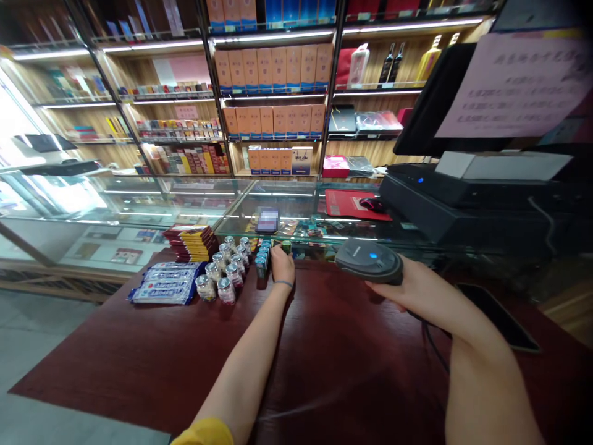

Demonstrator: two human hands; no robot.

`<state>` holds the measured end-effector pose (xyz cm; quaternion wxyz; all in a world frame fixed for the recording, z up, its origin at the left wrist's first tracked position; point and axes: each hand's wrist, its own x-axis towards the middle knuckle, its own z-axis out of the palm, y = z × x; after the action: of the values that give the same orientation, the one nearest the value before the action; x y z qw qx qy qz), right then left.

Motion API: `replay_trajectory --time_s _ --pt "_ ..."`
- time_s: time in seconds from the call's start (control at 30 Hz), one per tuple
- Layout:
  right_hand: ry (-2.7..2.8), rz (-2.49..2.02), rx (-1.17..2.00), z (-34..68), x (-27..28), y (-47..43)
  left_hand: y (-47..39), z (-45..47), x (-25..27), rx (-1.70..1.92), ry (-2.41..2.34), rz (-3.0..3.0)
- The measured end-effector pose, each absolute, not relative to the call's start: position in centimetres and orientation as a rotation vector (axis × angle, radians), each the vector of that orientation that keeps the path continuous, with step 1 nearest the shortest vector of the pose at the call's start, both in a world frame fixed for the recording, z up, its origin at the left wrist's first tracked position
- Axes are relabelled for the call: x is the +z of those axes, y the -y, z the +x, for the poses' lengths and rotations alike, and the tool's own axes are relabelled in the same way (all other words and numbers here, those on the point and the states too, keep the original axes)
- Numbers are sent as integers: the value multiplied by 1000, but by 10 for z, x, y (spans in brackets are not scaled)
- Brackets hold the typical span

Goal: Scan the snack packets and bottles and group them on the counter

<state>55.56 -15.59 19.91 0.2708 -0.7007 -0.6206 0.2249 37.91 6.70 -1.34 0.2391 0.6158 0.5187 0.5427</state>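
My right hand [402, 285] is wrapped round the handle of a dark grey barcode scanner [368, 258], which shows a blue light on top and sits over the right part of the counter. Stretched out toward the far edge, my left hand [282, 264] has its fingers closed around a small green-topped container [286, 247], mostly hidden by the hand. Just left of that hand stands a row of small blue containers [261, 262]. Farther left are rows of clear jars with silver lids [225, 289].
Blue-and-white packets [167, 283] lie at the left, with red and yellow packs [198, 242] stacked behind. Beyond the dark red counter [324, 371] runs a glass display case [296, 198]. A monitor [433, 102], a mouse [370, 204] and a dark tray [498, 316] are at the right.
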Motion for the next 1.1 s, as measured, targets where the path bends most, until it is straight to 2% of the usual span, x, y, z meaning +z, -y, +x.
replay_trajectory --time_s 0.4,0.9,1.1 --pt "1600 -1903 640 558 199 158 -65 377 -18 1482 -1400 1758" --pt "1480 -1852 546 587 206 177 -55 371 -6 1694 -1288 1982" --pt "1351 -1810 496 622 213 202 -31 406 13 1686 -969 1996"
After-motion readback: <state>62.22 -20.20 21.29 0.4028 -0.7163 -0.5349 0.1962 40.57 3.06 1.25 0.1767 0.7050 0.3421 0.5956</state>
